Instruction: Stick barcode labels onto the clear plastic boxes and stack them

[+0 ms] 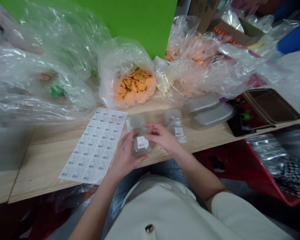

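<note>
A clear plastic clamshell container (137, 152) lies opened out on the wooden table in front of me, with a white barcode label (142, 142) on its nearer half. My left hand (124, 154) is curled around the container's left side, thumb along the near edge. From the right, my right hand (162, 136) has its fingers on the container beside the label's upper right corner. Left of my hands lies a sheet of barcode labels (100, 140); a few spots at its lower right look bare. A second labelled clamshell (176, 125) rests to the right.
Stacked clear containers (212, 111) stand farther right, near a brown tray (272, 105). Behind my hands is a plastic bag of orange discs (137, 83). Another clear bag (40, 86) holds green pieces at left. A red crate (255, 166) sits below the table's right edge.
</note>
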Demonstrator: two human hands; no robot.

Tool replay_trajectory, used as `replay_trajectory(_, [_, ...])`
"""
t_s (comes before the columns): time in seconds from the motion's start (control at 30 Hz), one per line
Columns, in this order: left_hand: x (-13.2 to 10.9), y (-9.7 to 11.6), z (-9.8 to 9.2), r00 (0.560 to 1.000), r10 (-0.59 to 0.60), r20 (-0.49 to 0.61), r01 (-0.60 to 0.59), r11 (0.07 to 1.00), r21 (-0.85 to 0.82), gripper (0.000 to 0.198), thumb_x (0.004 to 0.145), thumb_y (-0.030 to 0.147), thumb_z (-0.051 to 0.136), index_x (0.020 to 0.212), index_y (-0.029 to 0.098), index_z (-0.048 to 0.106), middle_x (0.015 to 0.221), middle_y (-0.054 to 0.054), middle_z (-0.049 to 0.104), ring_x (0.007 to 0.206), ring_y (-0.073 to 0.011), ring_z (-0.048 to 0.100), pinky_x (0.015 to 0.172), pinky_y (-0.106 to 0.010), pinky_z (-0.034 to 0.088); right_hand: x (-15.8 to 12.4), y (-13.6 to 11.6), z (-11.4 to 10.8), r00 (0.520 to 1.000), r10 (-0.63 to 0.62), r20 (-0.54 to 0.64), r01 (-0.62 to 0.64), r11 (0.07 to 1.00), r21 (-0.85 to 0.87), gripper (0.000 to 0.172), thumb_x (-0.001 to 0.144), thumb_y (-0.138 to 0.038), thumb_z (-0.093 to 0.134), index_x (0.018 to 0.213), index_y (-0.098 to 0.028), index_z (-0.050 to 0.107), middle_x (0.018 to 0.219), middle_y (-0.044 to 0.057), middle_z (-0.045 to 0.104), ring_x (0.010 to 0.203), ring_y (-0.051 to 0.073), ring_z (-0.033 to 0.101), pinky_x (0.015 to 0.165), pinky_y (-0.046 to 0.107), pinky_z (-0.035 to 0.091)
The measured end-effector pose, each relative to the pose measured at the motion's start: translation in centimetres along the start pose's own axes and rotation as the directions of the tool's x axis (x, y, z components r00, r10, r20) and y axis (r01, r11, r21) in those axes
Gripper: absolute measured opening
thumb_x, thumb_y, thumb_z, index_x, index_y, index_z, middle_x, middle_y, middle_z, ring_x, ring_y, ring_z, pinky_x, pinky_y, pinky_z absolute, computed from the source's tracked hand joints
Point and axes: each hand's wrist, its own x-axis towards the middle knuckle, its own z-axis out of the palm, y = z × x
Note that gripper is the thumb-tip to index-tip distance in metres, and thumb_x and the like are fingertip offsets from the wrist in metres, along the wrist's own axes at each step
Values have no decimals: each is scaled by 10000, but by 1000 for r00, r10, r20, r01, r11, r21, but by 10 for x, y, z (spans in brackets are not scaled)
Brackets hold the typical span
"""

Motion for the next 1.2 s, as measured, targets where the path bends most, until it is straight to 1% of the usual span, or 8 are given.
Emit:
replay_trajectory(0.1, [-10, 1, -4, 998, -61, -22, 56, 982, -182, 969, 654, 389, 712, 1418, 249, 133, 1443, -122, 297, 1320, -304, 272, 1059, -516, 246, 5, 4, 10, 1000, -14, 16, 16, 994, -108, 390, 702, -175, 636, 1081, -202, 549, 693, -33, 582, 639, 103, 562, 613, 243, 451])
replay_trajectory(0.23, [-24, 0, 0, 978, -187, -95, 143, 927, -347, 596, 819, 263, 546, 1363, 267, 301, 1421, -85, 352, 1331, -242, 277, 1072, -467, 258, 9, 5, 12, 999, -42, -28, 37, 985, -167, 380, 700, -184, 642, 1068, -195, 550, 694, -27, 594, 651, 112, 572, 645, 258, 463])
replay_trajectory(0.37, [-30, -1, 9, 970, -212, -123, 151, 911, -384, 588, 812, 246, 556, 1352, 255, 323, 1419, -97, 354, 1318, -243, 305, 1058, -464, 289, 9, 1, 12, 999, -3, -44, -2, 993, -114, 345, 702, -189, 636, 1036, -193, 549, 676, -36, 572, 621, 102, 559, 604, 241, 452])
replay_trajectory(0.6, [-19, 5, 1, 970, -22, -243, 6, 998, -65, 580, 770, 241, 608, 1309, 229, 393, 1378, -99, 407, 1320, -282, 287, 1073, -505, 243, 6, -8, 4, 985, -59, -163, 73, 994, 81, 338, 695, -231, 635, 1017, -179, 546, 661, -48, 553, 573, 92, 510, 535, 231, 389])
replay_trajectory(0.77, [-9, 7, -1, 991, 122, -52, -120, 992, 37, 433, 804, 209, 558, 1229, 255, 489, 1339, -80, 446, 1282, -267, 356, 1036, -471, 332, -3, -4, -18, 962, -66, -264, 108, 983, 148, 361, 686, -265, 650, 1022, -180, 550, 656, -48, 553, 557, 85, 492, 540, 236, 386])
replay_trajectory(0.97, [-14, 12, 9, 978, -40, -204, 13, 992, -129, 600, 784, 241, 591, 1334, 225, 353, 1402, -112, 364, 1305, -260, 318, 1067, -481, 269, -3, 0, -14, 984, -61, -169, 69, 997, 42, 358, 698, -241, 641, 1041, -204, 548, 681, -43, 557, 581, 88, 507, 534, 225, 400])
replay_trajectory(1.07, [-20, 13, 12, 955, -182, -235, 109, 950, -293, 478, 851, 260, 490, 1318, 237, 393, 1383, -94, 409, 1288, -232, 356, 1065, -458, 274, 4, 4, 1, 996, -84, -41, 82, 996, -42, 356, 702, -187, 633, 1045, -218, 540, 687, -47, 567, 630, 95, 548, 598, 232, 444])
replay_trajectory(1.2, [-23, 12, 13, 924, -331, -194, 226, 877, -423, 382, 892, 296, 409, 1263, 229, 472, 1324, -74, 490, 1253, -206, 408, 1061, -419, 287, 11, 8, 13, 998, -62, -11, 60, 987, -152, 338, 718, -156, 612, 1039, -214, 527, 667, -51, 576, 611, 101, 561, 599, 242, 464])
